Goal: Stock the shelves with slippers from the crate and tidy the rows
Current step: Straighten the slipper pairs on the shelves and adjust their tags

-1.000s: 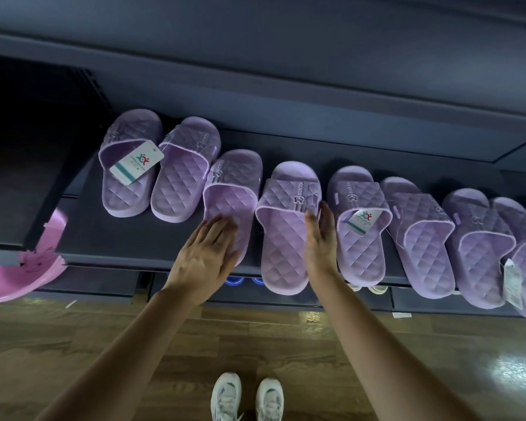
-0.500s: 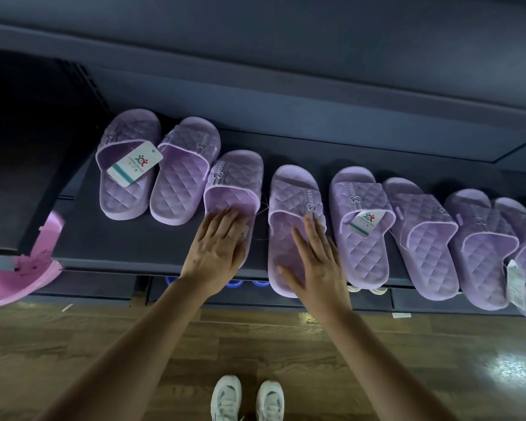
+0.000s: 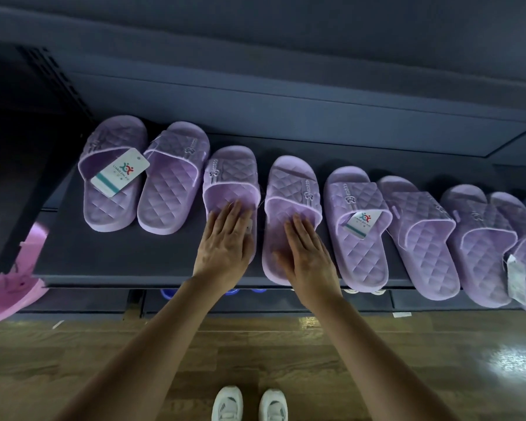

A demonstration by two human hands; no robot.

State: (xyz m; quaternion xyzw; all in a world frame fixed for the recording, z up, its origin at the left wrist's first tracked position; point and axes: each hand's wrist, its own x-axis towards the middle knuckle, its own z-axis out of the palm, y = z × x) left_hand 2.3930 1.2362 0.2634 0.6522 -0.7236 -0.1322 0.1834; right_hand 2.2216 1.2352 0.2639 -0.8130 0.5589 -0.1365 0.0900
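Note:
A row of several lilac quilted slippers lies along the dark shelf [image 3: 73, 262], toes pointing to the back. My left hand [image 3: 225, 241] rests flat on the footbed of the third slipper [image 3: 231, 174], fingers straight. My right hand [image 3: 307, 253] lies flat on the footbed of the fourth slipper [image 3: 289, 183], fingertips under its strap. Left of them sits a pair: the first slipper [image 3: 110, 208] carries a white tag, the second slipper [image 3: 170, 189] leans against it. A tagged slipper [image 3: 359, 226] lies just right of my right hand.
More lilac slippers [image 3: 422, 238] run on to the right edge, heels past the shelf lip. A pink plastic piece [image 3: 9, 296] juts in at lower left. An upper shelf [image 3: 255, 86] overhangs the row. Wooden floor [image 3: 438, 360] and my white shoes [image 3: 249, 405] lie below.
My right hand moved from the side of the fourth slipper onto its footbed, and that slipper turned straighter. Both slippers under my hands slid slightly toward the back.

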